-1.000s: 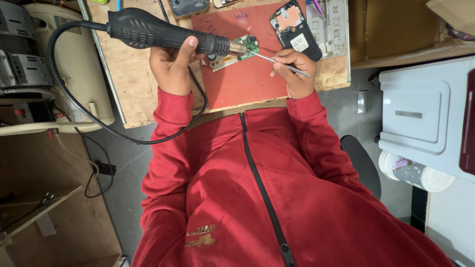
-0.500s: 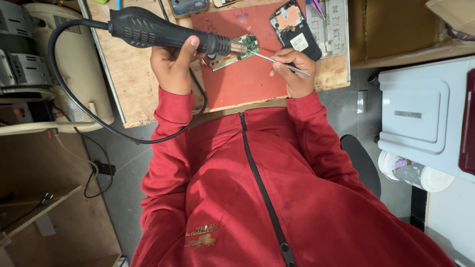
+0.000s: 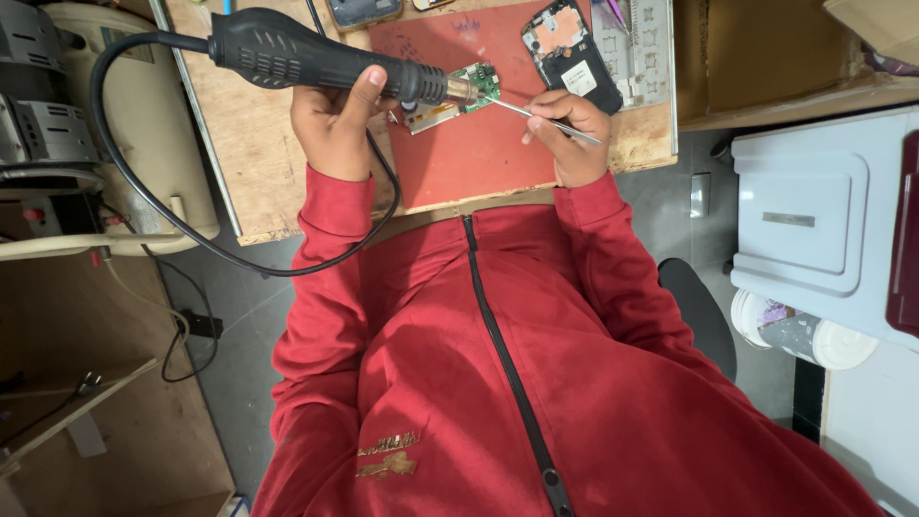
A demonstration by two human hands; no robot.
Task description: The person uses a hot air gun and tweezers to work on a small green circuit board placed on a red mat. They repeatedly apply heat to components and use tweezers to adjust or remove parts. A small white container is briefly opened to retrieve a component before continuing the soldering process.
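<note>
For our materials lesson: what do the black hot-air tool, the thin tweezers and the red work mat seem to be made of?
Black hot-air tool: matt ribbed plastic, probably, with a shiny metal nozzle. Thin tweezers: bright silvery metal, likely steel. Red work mat: dull and smooth, perhaps silicone rubber.

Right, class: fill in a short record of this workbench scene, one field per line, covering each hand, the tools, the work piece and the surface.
left hand: grips black hot-air tool by its handle
right hand: holds metal tweezers
work piece: green circuit board, at the tool's nozzle and the tweezer tips
surface: red mat on wooden bench
nearby: opened phone on the mat
clothing: red zipped jacket
</note>
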